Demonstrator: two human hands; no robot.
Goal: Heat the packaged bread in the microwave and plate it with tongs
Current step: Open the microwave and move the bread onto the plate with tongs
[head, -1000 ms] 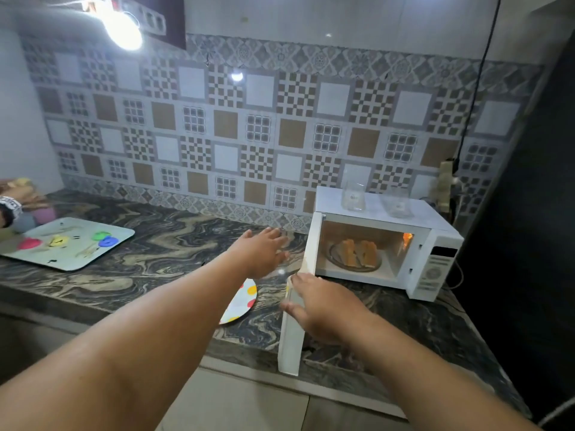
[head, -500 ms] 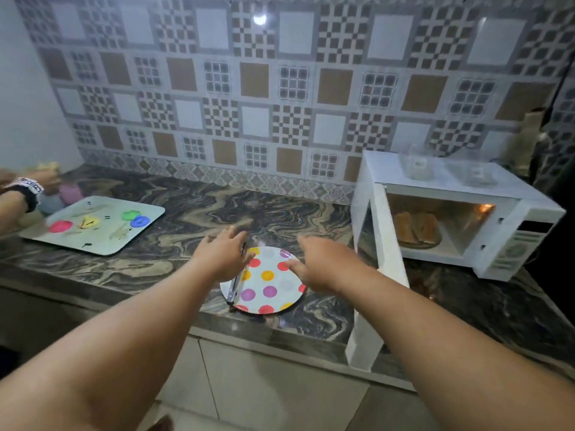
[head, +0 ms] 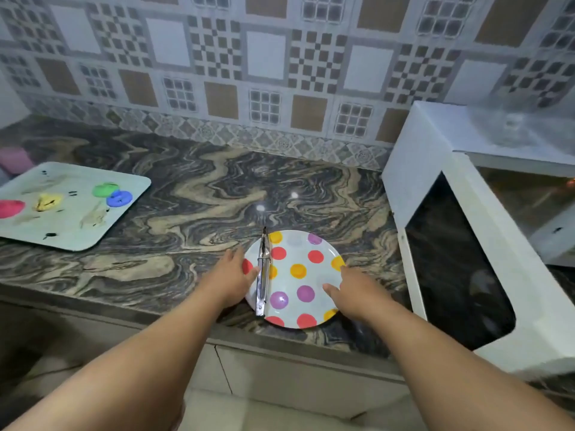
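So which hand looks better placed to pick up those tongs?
The left hand, probably. The tongs lie along the polka-dot plate's left side, right by its fingertips. The right hand rests on the plate's opposite edge, farther from the tongs.

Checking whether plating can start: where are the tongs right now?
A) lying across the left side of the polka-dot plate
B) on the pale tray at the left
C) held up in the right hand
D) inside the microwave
A: the tongs lie on the polka-dot plate, along its left side, next to the left hand.
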